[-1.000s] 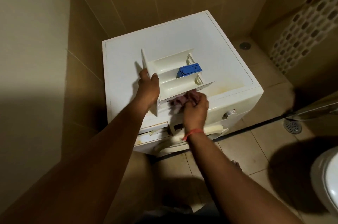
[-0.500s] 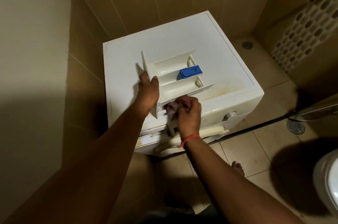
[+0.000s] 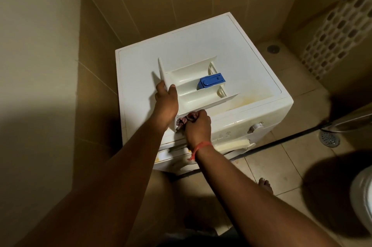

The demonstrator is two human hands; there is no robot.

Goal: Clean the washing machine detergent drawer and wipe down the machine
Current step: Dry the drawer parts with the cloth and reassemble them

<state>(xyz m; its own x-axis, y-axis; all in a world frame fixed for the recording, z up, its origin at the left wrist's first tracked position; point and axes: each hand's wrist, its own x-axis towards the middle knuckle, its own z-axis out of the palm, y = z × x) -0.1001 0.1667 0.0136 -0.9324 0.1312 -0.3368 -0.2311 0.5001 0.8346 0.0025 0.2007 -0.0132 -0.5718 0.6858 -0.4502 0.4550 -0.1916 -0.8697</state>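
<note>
Above the washing machine [image 3: 251,77] top, our left hand [image 3: 166,103] grasps the detergent drawer [image 3: 191,85] by its front panel; our right hand [image 3: 198,126] clenches a cloth [image 3: 186,118] against its underside.

Head camera, looking steeply down, close over washing machine [image 3: 201,49].

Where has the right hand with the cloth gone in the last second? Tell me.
Yes, it moved. The right hand, gripping the cloth, slid left under the drawer, away from the dial and toward the left hand.
</note>
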